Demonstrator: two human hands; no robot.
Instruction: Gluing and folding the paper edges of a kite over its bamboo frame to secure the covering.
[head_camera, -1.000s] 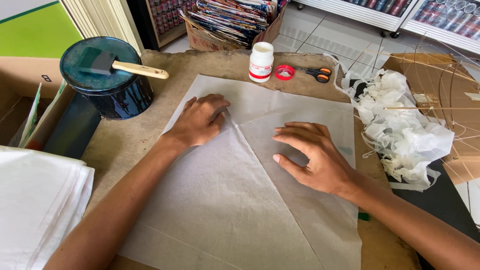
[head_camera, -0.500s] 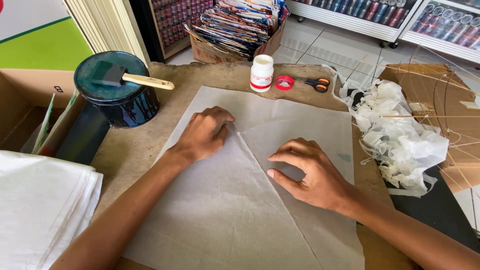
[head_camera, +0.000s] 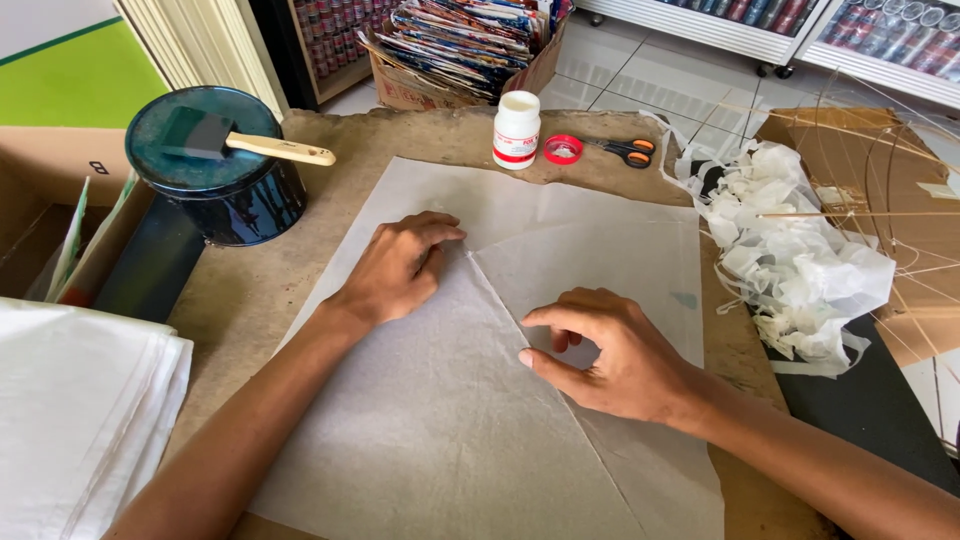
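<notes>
Head view | left hand (head_camera: 395, 270) flat, pinning the folded tissue sheet (head_camera: 440, 420) on the counter (head_camera: 240, 300) | right hand (head_camera: 610, 355) pinching along the fold, grasping nothing | risk: uneven pressure could skew the crease or tear the thin paper

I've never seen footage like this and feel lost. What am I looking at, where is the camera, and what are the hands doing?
The camera sits on a person's head, looking down at their own bare hands; no machine is involved. The left hand lies flat on a large sheet of thin white paper, beside a diagonal fold. The right hand presses that fold with fingertips. Neither hand grips anything. On the worn brown table stand a dark can with a foam brush, a glue bottle, scissors and crumpled paper scraps.
</notes>
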